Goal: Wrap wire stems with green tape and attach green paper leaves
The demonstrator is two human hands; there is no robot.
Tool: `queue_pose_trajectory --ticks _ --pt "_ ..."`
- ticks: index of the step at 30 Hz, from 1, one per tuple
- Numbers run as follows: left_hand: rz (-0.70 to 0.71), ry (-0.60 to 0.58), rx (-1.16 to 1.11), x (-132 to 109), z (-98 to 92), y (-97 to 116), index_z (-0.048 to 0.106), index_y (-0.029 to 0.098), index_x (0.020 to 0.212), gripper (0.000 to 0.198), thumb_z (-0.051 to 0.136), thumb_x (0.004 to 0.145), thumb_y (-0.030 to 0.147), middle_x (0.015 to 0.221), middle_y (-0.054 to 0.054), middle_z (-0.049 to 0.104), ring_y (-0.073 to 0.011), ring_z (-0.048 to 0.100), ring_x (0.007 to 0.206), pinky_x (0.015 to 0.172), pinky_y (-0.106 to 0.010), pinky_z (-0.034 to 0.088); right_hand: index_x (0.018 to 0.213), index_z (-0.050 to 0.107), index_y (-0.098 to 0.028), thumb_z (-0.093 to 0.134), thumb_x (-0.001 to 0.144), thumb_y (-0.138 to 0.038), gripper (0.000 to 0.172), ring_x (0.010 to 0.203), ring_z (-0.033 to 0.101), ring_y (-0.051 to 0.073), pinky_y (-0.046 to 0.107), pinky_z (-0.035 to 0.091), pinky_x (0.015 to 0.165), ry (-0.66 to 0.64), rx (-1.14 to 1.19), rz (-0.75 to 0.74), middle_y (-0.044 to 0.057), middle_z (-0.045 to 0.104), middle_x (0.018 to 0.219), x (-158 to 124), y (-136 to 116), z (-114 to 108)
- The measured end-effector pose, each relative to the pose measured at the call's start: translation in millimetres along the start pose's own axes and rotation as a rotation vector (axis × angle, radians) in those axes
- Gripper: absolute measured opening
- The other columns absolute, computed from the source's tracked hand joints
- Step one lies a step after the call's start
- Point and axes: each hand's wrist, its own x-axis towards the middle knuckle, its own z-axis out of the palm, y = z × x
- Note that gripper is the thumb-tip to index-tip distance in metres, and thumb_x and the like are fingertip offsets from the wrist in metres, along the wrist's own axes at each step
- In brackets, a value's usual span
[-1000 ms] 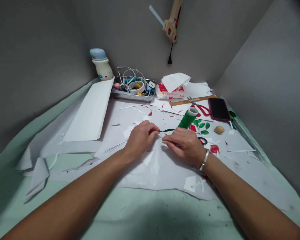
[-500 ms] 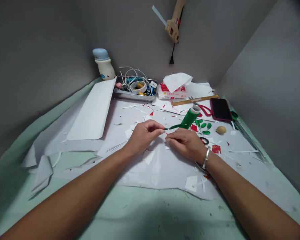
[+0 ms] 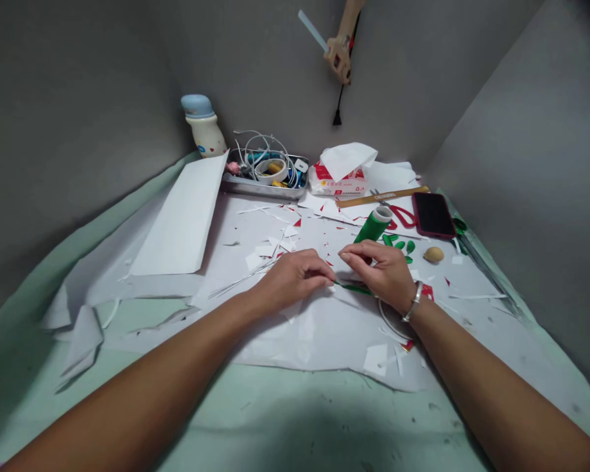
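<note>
The left hand (image 3: 297, 278) pinched a green leaf (image 3: 354, 288) that pointed toward the right hand (image 3: 381, 270).
The leaf's long axis ran rightward from the left fingertips, its free end slanting slightly toward the wearer, near the right palm; the left hand, touching it, was nearer. The right thumb and forefinger were drawn together; whether they held anything could not be told. A green spool (image 3: 372, 226) stood just beyond the right hand.

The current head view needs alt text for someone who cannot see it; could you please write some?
A person's left hand pinches one end of a green strip over white paper, the right hand near its other end. Beyond are a green thread spool, red-handled scissors and a smartphone.
</note>
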Motion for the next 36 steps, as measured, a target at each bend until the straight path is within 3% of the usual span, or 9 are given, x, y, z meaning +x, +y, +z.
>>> queue_pose_trajectory --ticks 6,11,13,16,20,26,30,32,36 --pt "-0.191 0.249 -0.209 2.6 -3.3 -0.6 0.072 0.018 0.086 0.016 0.068 0.079 0.031 0.083 -0.003 0.069 -0.0156 0.062 0.076 0.073 -0.03 0.049 0.084 0.074 -0.02 0.06 0.086 -0.019 0.014 0.072 0.064 0.016 0.027 0.048 0.068 -0.184 -0.05 -0.077 0.003 0.073 0.079 -3.1 -1.4 6.4" --pt "-0.16 0.39 0.059 2.9 -3.2 -5.7 0.072 0.019 0.085 0.011 0.064 0.082 0.025 0.086 -0.003 0.067 -0.0161 0.061 0.078 0.077 -0.031 0.048 0.085 0.073 -0.02 0.057 0.088 -0.021 0.016 0.064 0.053 0.016 0.029 0.043 0.065 -0.213 -0.177 -0.277 0.002 0.065 0.065 -5.9 -15.4 9.0" --pt "-0.1 0.338 0.187 1.8 -2.3 -6.0 0.072 0.019 0.086 0.012 0.06 0.083 0.02 0.085 -0.003 0.065 -0.0164 0.06 0.08 0.077 -0.031 0.046 0.086 0.073 -0.021 0.057 0.089 -0.024 0.017 0.063 0.052 0.016 0.03 0.042 0.064 -0.148 -0.189 -0.292 0.003 0.065 0.065 -5.2 -16.9 6.9" --pt "-0.013 0.13 0.263 0.1 -1.1 -4.6 0.073 0.021 0.086 0.015 0.06 0.082 0.015 0.081 -0.002 0.063 -0.0161 0.06 0.078 0.074 -0.03 0.045 0.085 0.073 -0.021 0.057 0.09 -0.025 0.017 0.06 0.052 0.015 0.03 0.042 0.063 -0.067 -0.139 -0.225 0.002 0.065 0.065 -2.6 -12.9 2.8" --pt "0.028 -0.046 0.055 -0.3 -2.0 -1.5 0.073 0.023 0.084 0.014 0.062 0.082 0.015 0.082 0.0 0.065 -0.0139 0.061 0.079 0.077 -0.028 0.046 0.081 0.072 -0.022 0.06 0.089 -0.025 0.015 0.063 0.057 0.014 0.029 0.045 0.065 0.001 -0.031 -0.062 0.001 0.068 0.069 0.7 -2.8 0.0" --pt "-0.207 0.175 -0.263 2.0 -5.4 -1.6 0.072 0.018 0.088 0.018 0.068 0.079 0.033 0.08 -0.002 0.069 -0.0146 0.061 0.071 0.067 -0.028 0.048 0.082 0.073 -0.022 0.059 0.087 -0.021 0.015 0.072 0.063 0.016 0.029 0.048 0.068 -0.124 -0.056 -0.047 0.003 0.073 0.078 -1.7 -0.1 5.4" --pt "-0.204 0.356 -0.08 3.6 -4.8 -6.3 0.073 0.019 0.086 0.013 0.067 0.079 0.028 0.086 -0.003 0.07 -0.0163 0.062 0.078 0.075 -0.031 0.049 0.086 0.073 -0.021 0.057 0.089 -0.02 0.016 0.067 0.058 0.016 0.029 0.045 0.066 -0.223 -0.144 -0.202 0.003 0.07 0.071 -5.2 -10.4 9.1" --pt "-0.148 0.339 0.095 3.2 -3.3 -8.4 0.073 0.019 0.083 0.01 0.064 0.08 0.021 0.086 -0.003 0.068 -0.0169 0.062 0.081 0.079 -0.032 0.047 0.086 0.073 -0.02 0.057 0.09 -0.023 0.017 0.064 0.054 0.016 0.03 0.043 0.065 -0.199 -0.198 -0.262 0.003 0.067 0.067 -5.4 -14.6 8.4" --pt "-0.043 0.121 0.258 0.9 -0.3 -7.6 0.074 0.021 0.085 0.015 0.061 0.081 0.015 0.08 -0.002 0.063 -0.0168 0.06 0.078 0.074 -0.031 0.046 0.085 0.072 -0.02 0.057 0.09 -0.024 0.017 0.062 0.052 0.015 0.03 0.042 0.064 -0.089 -0.189 -0.248 0.002 0.065 0.064 -2.8 -12.7 3.5"
